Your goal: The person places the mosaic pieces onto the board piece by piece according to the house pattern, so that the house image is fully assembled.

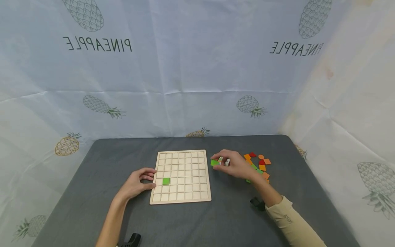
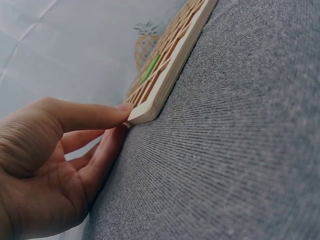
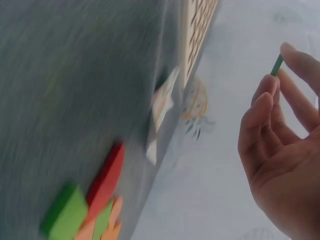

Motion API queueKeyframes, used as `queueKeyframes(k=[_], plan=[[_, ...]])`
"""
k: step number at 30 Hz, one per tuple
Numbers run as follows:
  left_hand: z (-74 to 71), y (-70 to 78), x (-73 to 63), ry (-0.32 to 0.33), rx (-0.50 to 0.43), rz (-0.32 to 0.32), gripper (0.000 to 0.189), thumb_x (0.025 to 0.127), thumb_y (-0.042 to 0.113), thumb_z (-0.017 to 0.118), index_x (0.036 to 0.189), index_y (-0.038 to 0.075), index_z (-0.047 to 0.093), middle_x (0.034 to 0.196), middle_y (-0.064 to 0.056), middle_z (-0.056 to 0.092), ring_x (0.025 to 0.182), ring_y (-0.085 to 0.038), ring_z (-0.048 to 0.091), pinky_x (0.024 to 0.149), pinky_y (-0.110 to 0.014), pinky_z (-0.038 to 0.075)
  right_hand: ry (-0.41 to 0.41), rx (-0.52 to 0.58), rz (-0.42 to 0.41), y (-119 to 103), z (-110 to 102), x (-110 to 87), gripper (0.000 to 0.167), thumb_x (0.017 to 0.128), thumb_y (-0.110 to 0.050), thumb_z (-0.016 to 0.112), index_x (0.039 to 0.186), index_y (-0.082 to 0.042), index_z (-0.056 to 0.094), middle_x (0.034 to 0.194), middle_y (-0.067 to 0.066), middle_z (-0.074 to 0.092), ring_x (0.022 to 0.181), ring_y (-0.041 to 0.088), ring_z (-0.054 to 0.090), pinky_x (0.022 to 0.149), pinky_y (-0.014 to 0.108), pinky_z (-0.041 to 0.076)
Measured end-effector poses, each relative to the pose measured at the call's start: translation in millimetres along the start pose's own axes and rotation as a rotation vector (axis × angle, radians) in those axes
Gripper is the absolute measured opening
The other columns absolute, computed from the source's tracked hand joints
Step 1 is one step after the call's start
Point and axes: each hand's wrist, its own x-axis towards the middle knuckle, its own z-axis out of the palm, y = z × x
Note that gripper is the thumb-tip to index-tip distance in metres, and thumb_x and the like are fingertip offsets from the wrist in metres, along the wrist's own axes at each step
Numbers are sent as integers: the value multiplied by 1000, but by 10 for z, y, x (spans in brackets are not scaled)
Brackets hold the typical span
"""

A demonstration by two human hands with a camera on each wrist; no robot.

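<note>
I have one square [image 1: 166,181] in the board [image 1: 180,202], right of my left fingers [image 1: 149,186], which rest against its edge. My right fingers [image 1: 224,153] pinch a tile [image 1: 214,163]; rightward, loose pieces [image 1: 262,167] are left.

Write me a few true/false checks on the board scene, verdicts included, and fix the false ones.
1. The right grip pinches a green tile. True.
2. The left grip is clear of the wooden board. False: it touches the board's left edge.
3. Another green tile lies on the board. True.
4. The loose pieces are all green. False: red and orange ones lie among them.
5. In the head view, the loose pieces lie to the right of the board. True.
6. The pinched tile sits flat in a board square. False: it is between the right grip's fingertips, off the board's right edge in the head view.
</note>
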Motion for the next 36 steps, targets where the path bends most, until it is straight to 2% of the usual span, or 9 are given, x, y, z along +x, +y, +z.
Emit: queueKeyframes(k=[10,15,20,24,30,36], plan=[[-14,6,6,-3,-1,12,61,85,5,89,139,-7,64,124,-21,70,106,-22,69,82,-22,55,-90,98,-1,-245,364,283,39,94,-22,86,129,-6,77,108,6,77,76,2,62,68,30,54],[-16,4,8,-5,-14,31,61,86,4,89,139,-8,63,125,-23,69,106,-25,70,82,-22,55,-133,112,-32,-347,571,425,36,95,-23,86,127,-8,78,115,8,79,81,3,69,69,25,55],[-15,-5,8,-11,-20,34,60,86,3,88,140,-9,63,126,-23,69,107,-25,69,82,-22,55,-180,88,-55,-420,794,556,32,96,-23,85,125,-10,79,120,7,80,82,0,69,72,21,54],[-17,-1,14,-14,-12,37,60,87,4,89,140,-9,63,126,-24,70,106,-25,70,82,-22,56,-228,75,-24,-498,958,656,29,96,-24,85,123,-14,80,121,4,81,79,-2,67,71,19,53],[-21,0,7,-24,-25,48,59,87,5,88,139,-8,63,127,-24,70,108,-25,70,84,-21,57,-288,-12,20,-646,1173,771,26,96,-31,85,119,-20,82,116,-3,81,70,-3,61,64,17,49],[-23,-14,-2,-25,-34,53,59,87,5,88,139,-7,64,127,-24,70,108,-26,71,84,-21,57,-342,-113,33,-737,1357,821,23,96,-35,84,117,-25,82,109,-11,81,65,-4,58,62,18,47]])
